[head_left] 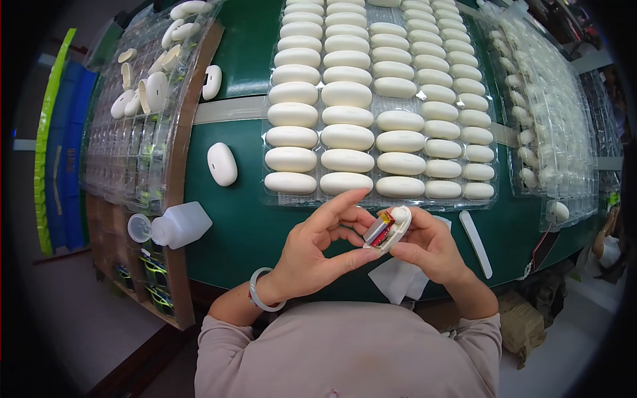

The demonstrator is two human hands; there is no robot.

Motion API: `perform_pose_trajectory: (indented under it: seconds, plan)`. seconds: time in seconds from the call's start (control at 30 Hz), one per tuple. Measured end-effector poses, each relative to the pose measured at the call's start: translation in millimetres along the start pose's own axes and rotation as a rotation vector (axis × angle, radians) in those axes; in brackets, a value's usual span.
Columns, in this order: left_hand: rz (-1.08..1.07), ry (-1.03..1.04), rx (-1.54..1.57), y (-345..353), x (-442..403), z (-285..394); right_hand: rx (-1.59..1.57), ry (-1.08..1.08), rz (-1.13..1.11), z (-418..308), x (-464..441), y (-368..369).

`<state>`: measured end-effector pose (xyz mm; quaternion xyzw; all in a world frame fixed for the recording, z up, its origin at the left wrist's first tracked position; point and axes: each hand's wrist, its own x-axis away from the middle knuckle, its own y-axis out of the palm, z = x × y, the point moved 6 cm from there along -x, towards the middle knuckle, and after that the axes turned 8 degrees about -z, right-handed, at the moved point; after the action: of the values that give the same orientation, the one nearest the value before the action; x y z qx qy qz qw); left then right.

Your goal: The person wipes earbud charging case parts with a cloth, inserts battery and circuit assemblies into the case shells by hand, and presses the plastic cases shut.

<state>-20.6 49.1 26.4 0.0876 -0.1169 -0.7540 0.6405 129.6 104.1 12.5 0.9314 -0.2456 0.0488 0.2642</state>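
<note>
In front of my chest, a white oval plastic casing [398, 231] is tilted with its inner side showing. A silver battery [373, 232] and a red circuit board [381, 237] sit in it. My right hand [431, 251] grips the casing's right side between thumb and fingers. From the left, my left hand [315, 245] pinches its lower end with the thumb, the index finger stretched out above; some fingertips are hidden behind the parts. A white cloth or paper [398, 278] lies on the table just below the casing.
A clear tray [405, 201] of white oval casings fills the table ahead. Two loose casings [222, 164] lie left of it. A plastic bottle [182, 225] stands at left, beside stacked trays [119, 159]. A white strip [476, 244] lies right; more trays [564, 119] stand beyond.
</note>
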Motion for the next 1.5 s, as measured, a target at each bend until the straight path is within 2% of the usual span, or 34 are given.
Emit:
perform_pose_trajectory:
  seconds: [0.23, 0.43, 0.47, 0.5, 0.57, 0.63, 0.67, 0.7, 0.8, 0.9, 1.0, 1.3, 1.4, 1.5]
  plan:
    - [0.117, 0.001, -0.136, 1.3, -2.2, 3.2, -0.029, 0.002, -0.004, 0.1, -4.1, -3.3]
    - [0.057, -0.031, -0.329, 8.4, -14.4, 9.5, -0.067, 0.005, -0.015, 4.0, -1.0, -16.2]
    - [0.025, -0.024, -0.35, 9.0, -20.7, 14.7, -0.091, -0.072, -0.031, -1.3, 0.0, -20.8]
    - [-0.047, -0.006, -0.5, 8.4, -31.9, 29.6, -0.112, -0.148, -0.05, -6.0, 1.1, -26.1]
    - [-0.044, 0.062, -0.71, -0.2, -59.5, 47.3, -0.174, -0.247, -0.109, -14.2, 4.8, -31.1]
    - [0.017, 0.104, -0.871, -7.8, -96.4, 59.1, -0.266, -0.267, -0.246, -14.5, 5.3, -25.2]
    - [0.005, 0.17, -1.094, -10.9, -116.4, 59.0, -0.308, -0.277, -0.322, -14.5, 4.9, -22.0]
    - [0.004, 0.276, -1.161, -10.8, -136.9, 56.6, -0.355, -0.238, -0.343, -10.7, 4.2, -21.8]
    - [-0.039, 0.36, -1.413, -7.6, -183.7, 50.5, -0.563, -0.236, -0.346, -10.3, 2.8, -25.5]
    - [-0.081, 0.218, -1.569, -16.1, -207.5, 41.4, -0.545, -0.245, -0.294, -14.1, 1.1, -33.0]
    - [-0.122, 0.147, -1.643, -15.4, -208.3, 26.7, -0.519, -0.288, -0.262, -15.7, -0.4, -38.3]
    - [-0.056, 0.314, -1.603, -22.2, -203.5, 26.6, -0.472, -0.269, -0.249, -19.1, -1.1, -37.4]
    - [-0.004, 0.288, -1.518, -17.4, -191.4, 47.3, -0.456, -0.274, -0.249, -17.6, -1.8, -37.5]
    - [0.028, 0.129, -1.185, -19.1, -168.3, 57.7, -0.462, -0.265, -0.253, -15.9, -1.4, -36.2]
